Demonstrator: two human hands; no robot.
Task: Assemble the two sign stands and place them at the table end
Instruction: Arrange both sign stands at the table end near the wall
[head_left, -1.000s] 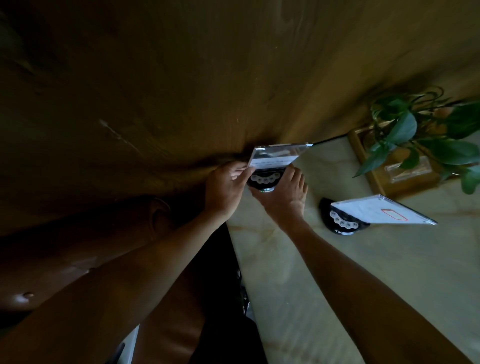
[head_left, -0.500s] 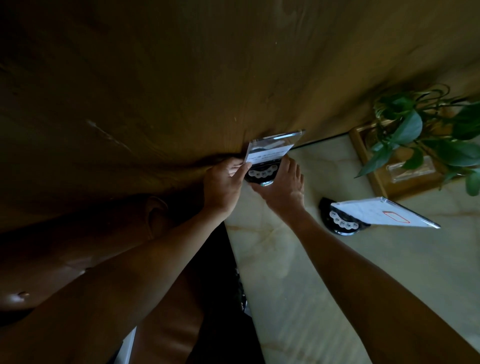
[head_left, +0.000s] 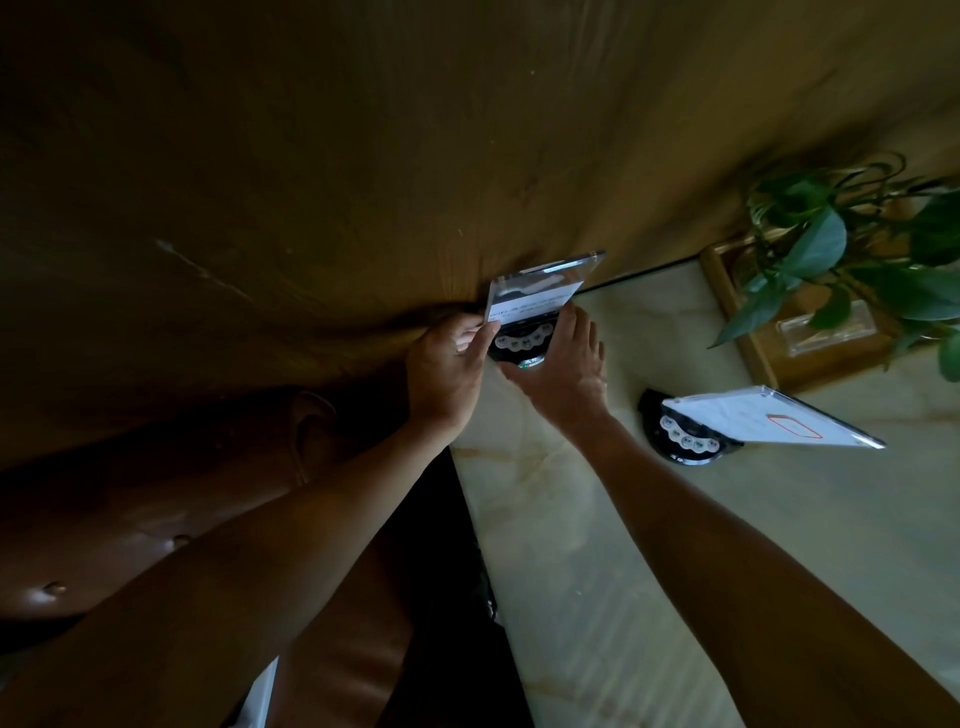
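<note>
A sign stand with a clear panel (head_left: 537, 287) and a black round base (head_left: 521, 343) stands at the far left corner of the pale marble table (head_left: 597, 545), against the wooden wall. My left hand (head_left: 445, 365) grips the panel's lower left edge. On the other side, my right hand (head_left: 563, 371) holds the base, fingers stretched along the panel's right edge. A second sign stand (head_left: 753, 423) sits apart to the right, its clear panel with white card and red mark tilted over its black base (head_left: 680, 434).
A wooden tray (head_left: 748, 332) with a leafy green plant (head_left: 831, 249) and a clear glass holder stands at the table's far right. A brown leather seat (head_left: 156, 509) lies left of the table edge. A wooden wall (head_left: 363, 156) backs the table.
The stand in my hands has tipped more upright and shifted slightly towards the wall. The second stand has not moved.
</note>
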